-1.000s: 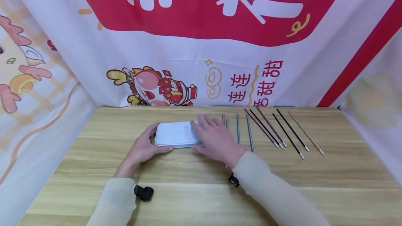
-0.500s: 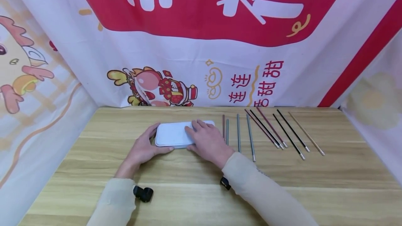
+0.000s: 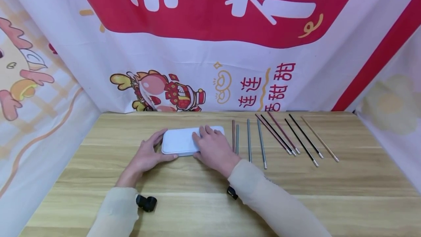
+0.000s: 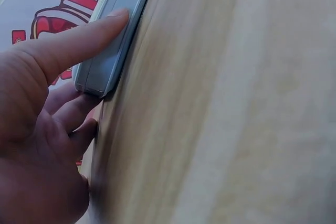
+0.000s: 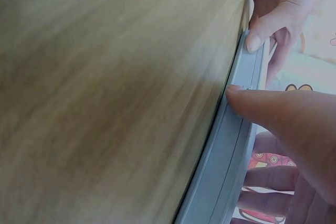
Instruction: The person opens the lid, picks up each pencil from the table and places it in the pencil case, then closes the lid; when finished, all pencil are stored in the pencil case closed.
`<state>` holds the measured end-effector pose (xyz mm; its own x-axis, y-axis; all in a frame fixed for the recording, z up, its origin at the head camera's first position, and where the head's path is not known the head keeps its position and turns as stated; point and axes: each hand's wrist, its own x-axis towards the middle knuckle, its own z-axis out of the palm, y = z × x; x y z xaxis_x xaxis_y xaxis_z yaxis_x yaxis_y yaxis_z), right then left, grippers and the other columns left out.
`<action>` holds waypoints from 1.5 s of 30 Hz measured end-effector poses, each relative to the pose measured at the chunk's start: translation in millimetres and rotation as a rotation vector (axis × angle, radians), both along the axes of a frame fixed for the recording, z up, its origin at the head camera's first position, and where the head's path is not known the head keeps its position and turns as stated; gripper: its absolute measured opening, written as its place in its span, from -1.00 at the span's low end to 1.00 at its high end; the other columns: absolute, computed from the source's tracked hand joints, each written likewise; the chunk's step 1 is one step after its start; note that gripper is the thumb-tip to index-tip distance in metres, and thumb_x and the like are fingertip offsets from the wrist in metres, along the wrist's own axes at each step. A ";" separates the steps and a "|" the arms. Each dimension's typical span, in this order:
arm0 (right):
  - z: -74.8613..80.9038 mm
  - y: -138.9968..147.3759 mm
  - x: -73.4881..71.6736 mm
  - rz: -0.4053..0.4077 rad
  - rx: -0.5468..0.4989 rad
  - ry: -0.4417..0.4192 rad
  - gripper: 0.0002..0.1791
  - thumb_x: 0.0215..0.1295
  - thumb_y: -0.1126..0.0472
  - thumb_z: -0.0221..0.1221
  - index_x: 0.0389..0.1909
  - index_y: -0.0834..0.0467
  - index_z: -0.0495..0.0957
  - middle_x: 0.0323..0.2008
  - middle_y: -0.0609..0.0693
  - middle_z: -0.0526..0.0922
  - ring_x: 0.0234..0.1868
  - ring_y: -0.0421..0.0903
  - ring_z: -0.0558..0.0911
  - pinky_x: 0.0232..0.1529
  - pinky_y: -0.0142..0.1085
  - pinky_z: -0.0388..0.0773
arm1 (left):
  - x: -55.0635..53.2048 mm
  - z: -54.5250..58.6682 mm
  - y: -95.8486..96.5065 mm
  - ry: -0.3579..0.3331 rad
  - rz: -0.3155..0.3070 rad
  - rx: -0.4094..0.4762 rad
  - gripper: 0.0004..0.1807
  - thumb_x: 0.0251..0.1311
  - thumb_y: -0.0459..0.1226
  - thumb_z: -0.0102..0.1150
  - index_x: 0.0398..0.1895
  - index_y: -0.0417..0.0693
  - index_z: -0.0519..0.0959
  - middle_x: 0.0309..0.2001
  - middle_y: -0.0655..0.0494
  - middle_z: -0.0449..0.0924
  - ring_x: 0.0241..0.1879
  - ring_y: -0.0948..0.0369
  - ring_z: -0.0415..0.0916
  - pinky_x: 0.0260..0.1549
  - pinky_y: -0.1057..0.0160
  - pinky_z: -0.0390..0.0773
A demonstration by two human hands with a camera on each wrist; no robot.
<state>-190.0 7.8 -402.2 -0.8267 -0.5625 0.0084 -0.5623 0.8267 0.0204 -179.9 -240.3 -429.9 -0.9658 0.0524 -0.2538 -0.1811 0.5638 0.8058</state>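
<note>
A pale, flat pencil case (image 3: 180,141) with rounded corners lies with its lid down on the wooden table. My left hand (image 3: 148,155) grips its left end, thumb along the front side and fingers round the back. My right hand (image 3: 213,149) lies over the right part of the lid, fingers bent onto the top. In the right wrist view its thumb (image 5: 262,103) presses on the front side of the case, near the seam. The left thumb (image 4: 100,30) rests on the same side in the left wrist view.
Right of the case lie several pencils: blue-grey ones (image 3: 249,138) nearest, then dark red and black ones (image 3: 297,136) and a tan one (image 3: 319,139), many with pale ends. A printed cloth (image 3: 204,72) hangs behind the table (image 3: 184,200).
My right hand has slid left along the lid, uncovering the case's right end and more of the nearest pencils. The left hand and the case have stayed nearly in place.
</note>
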 end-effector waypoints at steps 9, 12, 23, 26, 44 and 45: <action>-2.8 -10.5 3.6 0.062 -0.005 0.162 -0.35 0.43 -0.29 0.33 0.35 0.03 0.64 0.27 0.08 0.74 0.34 0.09 0.71 0.20 -0.02 0.81 | 0.2 -3.0 -0.2 -0.016 -0.002 0.021 0.27 0.13 -0.03 0.65 0.79 0.17 -0.02 0.76 -0.04 0.01 0.77 -0.18 -0.57 0.65 -0.34 -0.70; -3.1 -13.8 4.7 0.100 0.018 0.221 -0.41 0.46 -0.25 0.33 0.31 0.03 0.67 0.20 0.07 0.78 0.25 0.07 0.76 0.06 -0.08 0.86 | 0.7 -4.0 -0.2 -0.007 -0.004 0.020 0.26 0.14 -0.04 0.65 0.78 0.16 -0.01 0.76 -0.04 0.02 0.77 -0.18 -0.56 0.66 -0.32 -0.69; 7.1 -26.6 2.1 0.187 0.081 0.206 -0.62 0.52 0.09 0.23 0.22 0.15 0.74 0.09 0.15 0.84 0.13 0.09 0.83 0.14 -0.07 0.83 | -2.0 -2.6 -2.2 0.015 -0.019 0.008 0.23 0.16 -0.01 0.64 0.77 0.14 0.02 0.74 -0.04 0.10 0.79 -0.15 -0.36 0.69 -0.29 -0.66; 10.6 -34.4 1.6 0.221 0.101 0.196 -0.74 0.48 0.16 0.26 0.06 0.08 0.81 -0.04 0.01 0.87 -0.01 0.02 0.85 0.22 0.02 0.80 | -2.4 -3.1 -2.8 0.027 -0.027 0.004 0.22 0.15 -0.02 0.64 0.77 0.13 0.03 0.73 -0.03 0.13 0.79 -0.15 -0.33 0.69 -0.28 -0.65; 2.6 -54.8 6.3 0.260 0.310 0.246 -0.67 0.55 0.12 0.23 0.21 0.04 0.77 0.25 0.18 0.76 0.20 0.28 0.78 0.02 0.14 0.85 | 2.4 -3.3 -3.8 0.006 -0.018 0.015 0.19 0.20 -0.10 0.61 0.77 0.16 0.02 0.75 -0.03 0.03 0.75 -0.23 -0.63 0.65 -0.38 -0.65; 2.4 -54.8 6.3 0.261 0.314 0.251 -0.66 0.55 0.12 0.22 0.22 0.05 0.76 0.26 0.18 0.76 0.20 0.28 0.78 0.00 0.13 0.86 | 2.4 -3.4 -3.9 0.006 -0.019 0.015 0.19 0.20 -0.10 0.61 0.77 0.16 0.02 0.75 -0.03 0.04 0.75 -0.22 -0.62 0.66 -0.37 -0.66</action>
<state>-183.7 -47.0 -399.8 -0.6520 -0.7581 -0.0141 -0.6959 0.5910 0.4080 -177.5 -244.2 -433.3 -0.9661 0.0741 -0.2472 -0.1660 0.5548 0.8153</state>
